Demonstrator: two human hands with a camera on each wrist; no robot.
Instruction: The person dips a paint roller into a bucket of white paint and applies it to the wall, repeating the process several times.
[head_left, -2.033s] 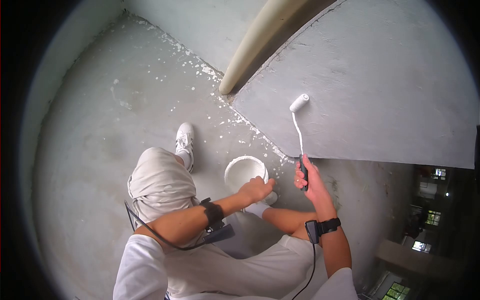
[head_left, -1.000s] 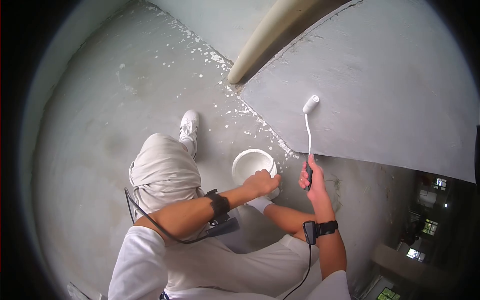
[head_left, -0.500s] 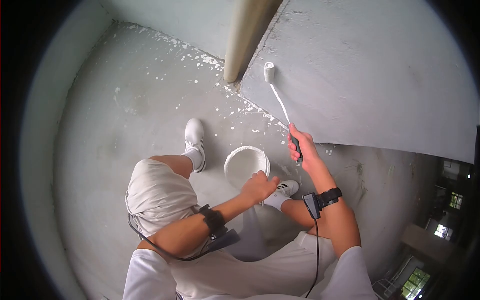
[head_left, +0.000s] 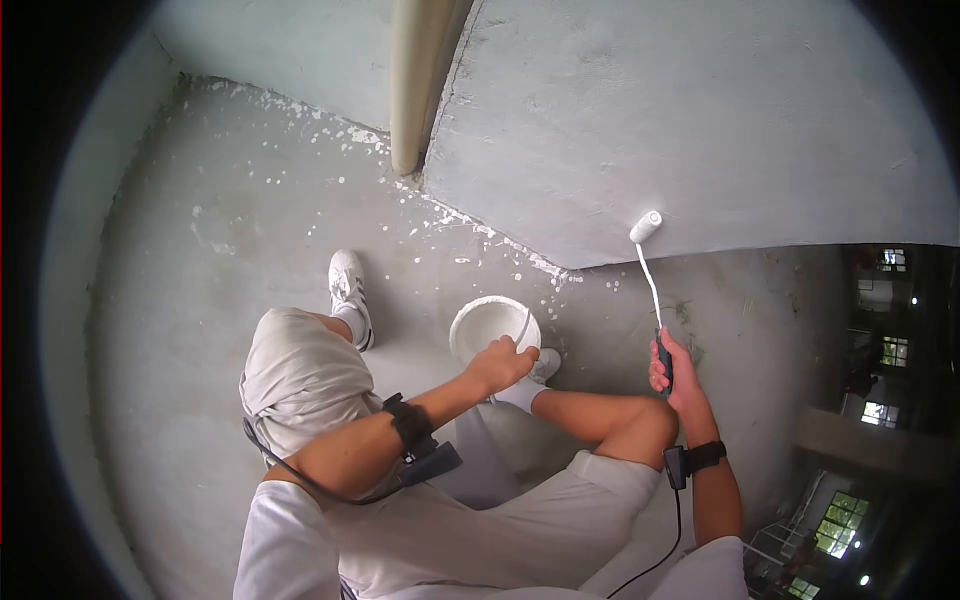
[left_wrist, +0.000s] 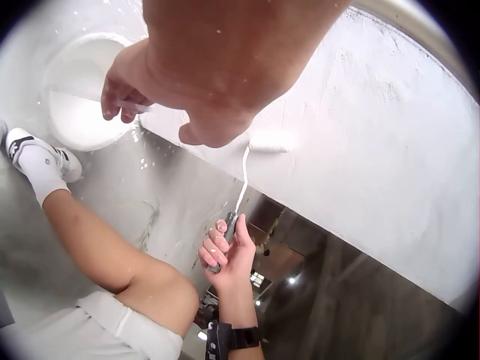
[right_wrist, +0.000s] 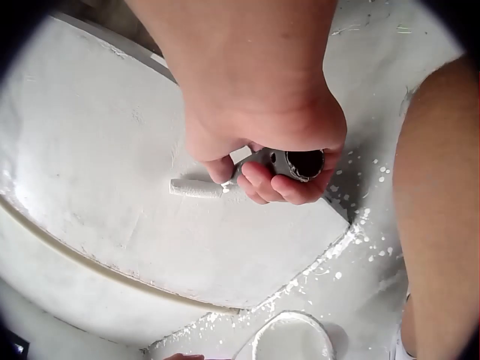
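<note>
My right hand grips the dark handle of a paint roller, fingers curled round it. The white roller head lies against the grey wall panel near its lower edge; the left wrist view shows the roller head on the panel too. My left hand is at the near right side of a white bucket, its fingers curled round a thin white strip that looks like the bucket's handle. Whether the bucket rests on the floor I cannot tell. White material covers its rim.
White splatters lie on the grey floor along the wall's base. A beige pipe meets the floor at the corner. My shoes stand on either side of the bucket. Windows show in a dark area at the right.
The roller first moved up toward the pipe, then swung back right and down to the panel's lower edge. The head view has shifted. My left hand has kept its hold beside the bucket.
</note>
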